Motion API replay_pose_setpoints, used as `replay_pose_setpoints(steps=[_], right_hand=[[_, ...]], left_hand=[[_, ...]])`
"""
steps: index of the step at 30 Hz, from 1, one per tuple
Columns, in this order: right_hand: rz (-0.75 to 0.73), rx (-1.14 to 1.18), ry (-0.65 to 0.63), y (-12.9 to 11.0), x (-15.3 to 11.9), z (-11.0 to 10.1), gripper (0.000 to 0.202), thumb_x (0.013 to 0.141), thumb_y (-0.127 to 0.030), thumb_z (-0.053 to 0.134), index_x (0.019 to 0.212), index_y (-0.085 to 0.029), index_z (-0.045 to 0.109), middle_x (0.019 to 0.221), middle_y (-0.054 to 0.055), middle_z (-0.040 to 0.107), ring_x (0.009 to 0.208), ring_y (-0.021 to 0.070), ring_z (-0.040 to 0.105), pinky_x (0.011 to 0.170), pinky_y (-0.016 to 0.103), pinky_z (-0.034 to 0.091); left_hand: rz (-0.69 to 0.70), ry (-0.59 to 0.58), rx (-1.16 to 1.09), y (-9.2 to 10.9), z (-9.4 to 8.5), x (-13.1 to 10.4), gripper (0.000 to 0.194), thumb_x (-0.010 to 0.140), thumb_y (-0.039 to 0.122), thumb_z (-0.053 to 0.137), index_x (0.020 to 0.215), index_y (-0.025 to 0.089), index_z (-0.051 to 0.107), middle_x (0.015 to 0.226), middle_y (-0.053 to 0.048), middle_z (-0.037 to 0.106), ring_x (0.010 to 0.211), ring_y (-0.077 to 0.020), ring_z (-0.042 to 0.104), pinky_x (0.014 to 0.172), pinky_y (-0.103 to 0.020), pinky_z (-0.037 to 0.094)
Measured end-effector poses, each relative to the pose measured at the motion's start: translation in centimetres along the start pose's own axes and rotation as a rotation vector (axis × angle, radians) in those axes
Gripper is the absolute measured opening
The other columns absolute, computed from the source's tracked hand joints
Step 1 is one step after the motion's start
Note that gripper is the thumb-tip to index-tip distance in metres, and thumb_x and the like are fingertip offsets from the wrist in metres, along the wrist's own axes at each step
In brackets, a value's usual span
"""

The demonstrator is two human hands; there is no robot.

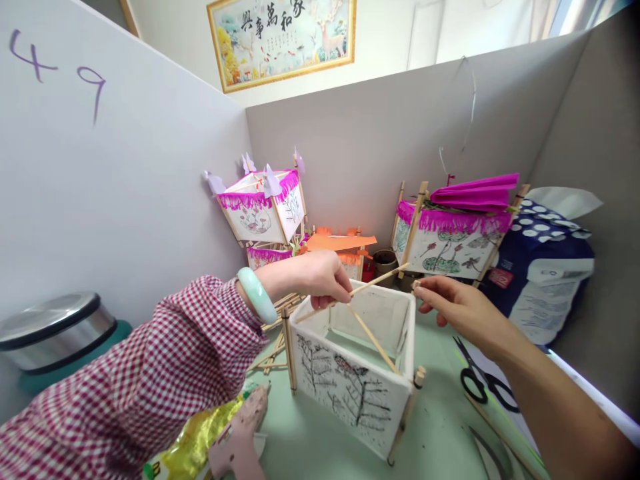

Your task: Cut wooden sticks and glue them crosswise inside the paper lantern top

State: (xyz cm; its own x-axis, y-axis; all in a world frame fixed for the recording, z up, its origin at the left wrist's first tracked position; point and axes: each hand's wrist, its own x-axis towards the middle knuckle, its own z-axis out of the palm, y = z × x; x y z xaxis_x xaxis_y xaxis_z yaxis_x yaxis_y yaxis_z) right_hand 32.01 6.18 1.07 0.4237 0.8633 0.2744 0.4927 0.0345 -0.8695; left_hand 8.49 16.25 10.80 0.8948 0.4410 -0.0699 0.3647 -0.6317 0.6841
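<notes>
A white box-shaped lantern point(345, 387) with black tree drawings stands on the table, its top open and its corners framed by wooden posts. My left hand point(327, 277), wearing a pale green bangle point(257, 295), pinches a thin wooden stick point(380, 276) slanting across the top. Another wooden stick point(374, 340) runs from beneath those fingers to the front right rim. At the rear right corner, my right hand point(445, 300) is closed with its fingertips on a small wooden end, apparently the corner post's top. The fingers partly hide it.
Decorated lanterns point(260, 217) stand behind on the left, and another lantern point(450, 243) at the right. Scissors point(483, 380) lie right. A pink glue gun point(240, 440) sits front left, near loose sticks point(273, 353). A tissue pack point(540, 267) leans by the grey partition.
</notes>
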Motion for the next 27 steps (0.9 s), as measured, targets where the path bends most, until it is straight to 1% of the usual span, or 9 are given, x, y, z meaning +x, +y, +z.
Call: replay_pose_setpoints(steps=[4, 9, 13, 16, 18, 19, 22, 27], right_hand=[[-0.045, -0.016, 0.006, 0.3, 0.0, 0.2, 0.033, 0.072, -0.048, 0.062, 0.085, -0.018, 0.065, 0.078, 0.006, 0.067, 0.060, 0.0155, 0.061, 0.043, 0.021, 0.043], [-0.044, -0.005, 0.014, 0.9, 0.3, 0.3, 0.032, 0.074, -0.047, 0.061, 0.087, -0.018, 0.065, 0.077, 0.004, 0.066, 0.062, 0.0163, 0.062, 0.044, 0.022, 0.042], [-0.060, -0.031, 0.047, 1.1, 0.4, 0.3, 0.029, 0.075, -0.045, 0.061, 0.084, -0.018, 0.065, 0.068, 0.002, 0.065, 0.057, 0.0144, 0.059, 0.047, 0.023, 0.041], [-0.073, -0.007, 0.045, 0.9, 0.3, 0.4, 0.026, 0.075, -0.042, 0.061, 0.083, -0.018, 0.065, 0.067, 0.001, 0.065, 0.055, 0.0133, 0.058, 0.047, 0.023, 0.041], [-0.073, 0.017, 0.040, 0.9, 0.3, 0.5, 0.025, 0.075, -0.040, 0.060, 0.083, -0.017, 0.065, 0.068, 0.001, 0.064, 0.057, 0.0134, 0.059, 0.046, 0.022, 0.041], [-0.072, 0.027, 0.036, 0.9, 0.3, 0.5, 0.024, 0.076, -0.039, 0.059, 0.084, -0.017, 0.064, 0.069, 0.001, 0.064, 0.058, 0.0135, 0.060, 0.046, 0.022, 0.042], [-0.068, 0.040, 0.031, 1.1, 0.4, 0.5, 0.022, 0.077, -0.037, 0.057, 0.084, -0.017, 0.064, 0.067, 0.000, 0.062, 0.058, 0.0129, 0.059, 0.046, 0.021, 0.042], [-0.048, 0.045, 0.034, 1.1, 0.4, 0.5, 0.021, 0.076, -0.036, 0.057, 0.083, -0.017, 0.064, 0.065, 0.000, 0.063, 0.056, 0.0122, 0.058, 0.045, 0.021, 0.042]], left_hand=[[0.005, 0.045, -0.011, 0.1, 0.1, 0.1, 0.016, 0.061, 0.009, 0.064, 0.055, 0.020, 0.074, 0.038, -0.001, 0.055, 0.034, -0.0130, 0.052, 0.035, -0.020, 0.036], [-0.020, 0.041, 0.016, 0.0, 0.1, 0.1, 0.014, 0.063, 0.010, 0.067, 0.056, 0.019, 0.074, 0.041, -0.002, 0.058, 0.033, -0.0125, 0.051, 0.037, -0.021, 0.040], [-0.021, 0.046, -0.020, -0.6, 0.2, 0.3, 0.015, 0.060, 0.009, 0.068, 0.050, 0.020, 0.072, 0.038, 0.000, 0.055, 0.031, -0.0119, 0.050, 0.034, -0.019, 0.036], [-0.043, 0.076, -0.032, -1.3, 0.3, 0.7, 0.011, 0.058, 0.011, 0.071, 0.053, 0.020, 0.073, 0.038, -0.001, 0.056, 0.032, -0.0139, 0.052, 0.033, -0.019, 0.036], [-0.052, 0.053, 0.018, -1.6, 0.4, 1.0, 0.008, 0.061, 0.014, 0.070, 0.060, 0.020, 0.076, 0.041, -0.002, 0.058, 0.034, -0.0144, 0.053, 0.034, -0.020, 0.037], [-0.053, 0.027, 0.060, -1.7, 0.4, 1.0, 0.010, 0.064, 0.016, 0.068, 0.067, 0.020, 0.077, 0.042, -0.002, 0.058, 0.035, -0.0141, 0.053, 0.035, -0.020, 0.038], [-0.067, -0.026, 0.163, -1.7, 0.4, 1.2, 0.024, 0.069, 0.020, 0.063, 0.088, 0.021, 0.077, 0.047, -0.001, 0.060, 0.041, -0.0133, 0.055, 0.039, -0.019, 0.040], [-0.134, -0.115, 0.295, -1.4, 0.3, 1.2, 0.041, 0.070, 0.026, 0.062, 0.109, 0.024, 0.071, 0.061, 0.000, 0.066, 0.052, -0.0125, 0.060, 0.049, -0.019, 0.046]])
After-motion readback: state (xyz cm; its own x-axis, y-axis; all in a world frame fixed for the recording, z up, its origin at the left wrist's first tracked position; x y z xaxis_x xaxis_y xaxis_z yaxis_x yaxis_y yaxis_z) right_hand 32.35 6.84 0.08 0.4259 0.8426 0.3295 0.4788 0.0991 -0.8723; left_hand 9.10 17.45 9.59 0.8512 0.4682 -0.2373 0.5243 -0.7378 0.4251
